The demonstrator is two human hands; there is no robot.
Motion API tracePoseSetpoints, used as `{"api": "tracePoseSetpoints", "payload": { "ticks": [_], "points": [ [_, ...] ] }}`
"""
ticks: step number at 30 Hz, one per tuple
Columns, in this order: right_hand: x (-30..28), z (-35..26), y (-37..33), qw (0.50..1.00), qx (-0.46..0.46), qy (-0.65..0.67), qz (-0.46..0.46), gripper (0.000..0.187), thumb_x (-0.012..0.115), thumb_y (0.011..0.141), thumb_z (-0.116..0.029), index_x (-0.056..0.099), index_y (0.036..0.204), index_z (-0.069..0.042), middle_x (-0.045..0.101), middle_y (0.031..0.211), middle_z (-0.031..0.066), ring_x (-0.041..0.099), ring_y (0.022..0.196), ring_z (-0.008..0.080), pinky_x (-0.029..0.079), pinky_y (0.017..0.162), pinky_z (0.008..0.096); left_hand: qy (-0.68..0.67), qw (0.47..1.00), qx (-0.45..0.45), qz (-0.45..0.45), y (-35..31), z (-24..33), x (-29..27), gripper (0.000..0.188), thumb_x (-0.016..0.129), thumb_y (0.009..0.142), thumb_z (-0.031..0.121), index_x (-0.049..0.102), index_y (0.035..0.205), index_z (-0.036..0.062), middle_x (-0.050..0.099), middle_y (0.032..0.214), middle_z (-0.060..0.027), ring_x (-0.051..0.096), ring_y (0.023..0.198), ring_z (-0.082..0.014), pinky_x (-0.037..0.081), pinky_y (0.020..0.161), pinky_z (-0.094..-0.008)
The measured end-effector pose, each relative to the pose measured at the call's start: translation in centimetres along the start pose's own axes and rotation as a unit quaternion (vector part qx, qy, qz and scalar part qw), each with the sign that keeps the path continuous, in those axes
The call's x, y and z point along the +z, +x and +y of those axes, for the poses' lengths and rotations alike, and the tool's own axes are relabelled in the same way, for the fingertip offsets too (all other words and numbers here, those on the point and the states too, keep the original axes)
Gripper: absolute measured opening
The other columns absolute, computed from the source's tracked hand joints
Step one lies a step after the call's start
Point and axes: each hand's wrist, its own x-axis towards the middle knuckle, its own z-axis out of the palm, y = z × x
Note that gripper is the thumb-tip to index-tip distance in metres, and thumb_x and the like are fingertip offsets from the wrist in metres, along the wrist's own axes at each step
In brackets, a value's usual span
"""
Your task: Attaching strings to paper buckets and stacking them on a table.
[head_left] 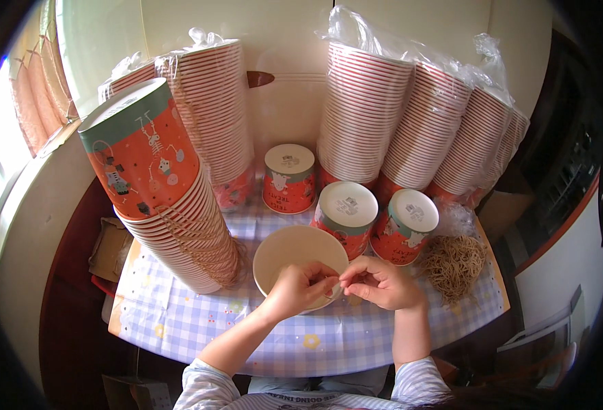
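Note:
A paper bucket stands mouth up at the middle of the table, its pale inside showing. Over its near right rim my left hand is closed, thumb and fingertips pinched together. Just to the right, my right hand makes a similar pinch, its fingertips close to the left ones. Whatever lies between the fingers is too small to make out. To the right of my right hand is a tangled heap of tan cords. At the left leans a tall nested stack of orange and green buckets, with tan cords draped down its side.
Upside-down printed buckets stand behind the open one: one at the back, another nearer, a third to the right. Plastic-wrapped bucket stacks line the back. A checked cloth covers the table. A cardboard box sits beyond its left edge.

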Motion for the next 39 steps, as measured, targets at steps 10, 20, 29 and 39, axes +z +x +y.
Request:
{"api": "tracePoseSetpoints", "payload": {
  "ticks": [10, 20, 29, 39],
  "points": [
    [-0.2, 1.2, 0.8, 0.987, -0.095, -0.115, 0.061, 0.016, 0.05, 0.075, 0.011, 0.057, 0.08, -0.002, 0.056, 0.088, 0.0063, 0.055, 0.078, 0.0131, 0.044, 0.069, 0.0229, -0.063, 0.993, -0.003, -0.095, -0.7, 0.5, -0.3, 0.017, 0.055, 0.085, 0.014, 0.059, 0.09, -0.0011, 0.059, 0.071, -0.0012, 0.05, 0.062, -0.004, 0.042, 0.053, -0.0186],
    [0.3, -0.2, 0.6, 0.958, -0.065, -0.269, 0.07, 0.013, 0.069, 0.069, -0.008, 0.061, 0.078, -0.003, 0.057, 0.086, 0.0046, 0.058, 0.077, 0.017, 0.047, 0.063, 0.028, -0.01, 0.996, -0.008, -0.083, -0.4, 0.9, -1.1, 0.018, 0.053, 0.087, 0.015, 0.06, 0.091, -0.0017, 0.061, 0.076, -0.0031, 0.054, 0.068, -0.0057, 0.044, 0.06, -0.0199],
    [0.6, -0.1, 0.6, 0.943, -0.057, -0.317, 0.08, 0.009, 0.067, 0.072, -0.009, 0.062, 0.078, -0.005, 0.057, 0.082, 0.0058, 0.058, 0.074, 0.0214, 0.047, 0.063, 0.031, -0.059, 0.993, -0.027, -0.103, -0.2, 0.8, -1.5, 0.018, 0.05, 0.088, 0.012, 0.058, 0.09, -0.0036, 0.063, 0.081, -0.0071, 0.058, 0.076, -0.01, 0.046, 0.068, -0.0217],
    [1.6, -0.5, 0.4, 0.911, -0.111, -0.397, 0.022, 0.013, 0.071, 0.063, -0.006, 0.063, 0.073, -0.009, 0.053, 0.085, 0.0039, 0.055, 0.075, 0.0177, 0.046, 0.063, 0.0279, -0.102, 0.99, -0.039, -0.094, 0.0, 0.5, -1.9, 0.01, 0.053, 0.085, 0.007, 0.054, 0.086, -0.0025, 0.061, 0.081, -0.0067, 0.058, 0.076, -0.0102, 0.046, 0.068, -0.0228]
  ]
}}
